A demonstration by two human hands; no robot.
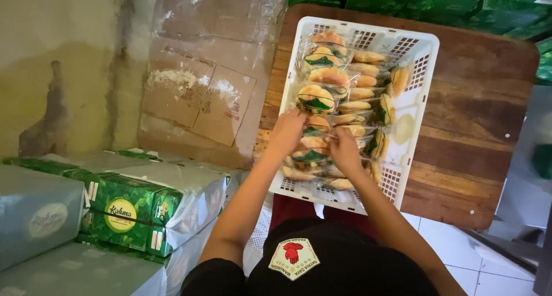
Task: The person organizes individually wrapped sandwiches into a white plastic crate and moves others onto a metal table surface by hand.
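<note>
White plastic crate [422,48] sits on a wooden table [477,112], its near end reaching the table's near edge, the near left corner possibly overhanging; can't tell for sure. Crate is packed with clear-wrapped buns [315,96], golden tops, green patch on the wrappers, stacked in rows along the crate's left wall and middle. Right side of the crate floor shows bare mesh.

Left hand [287,129] is down in the near left part of the crate, fingers curled onto a wrapped bun [310,155]. Grip looks partly closed, but the fingertips are buried among the packets, so exact hold can't be confirmed. Right hand [345,149] is just beside it, also curled over the same cluster, pinching the wrapper film; how tight, can't tell. Both palms face down, so anything under them is hidden.

Lower layers of buns are covered by the top ones; count not readable.

Left of the table: green cartons [129,209] under plastic sheeting, cut off by the frame's left and bottom edges. Flattened cardboard [201,94] leans on the stained wall. More green cartons [454,2] beyond the table's far edge, cropped at top. Table's right edge runs into blur; what stands there is unclear. The person's dark cap [322,267] blocks the view directly below the crate.
</note>
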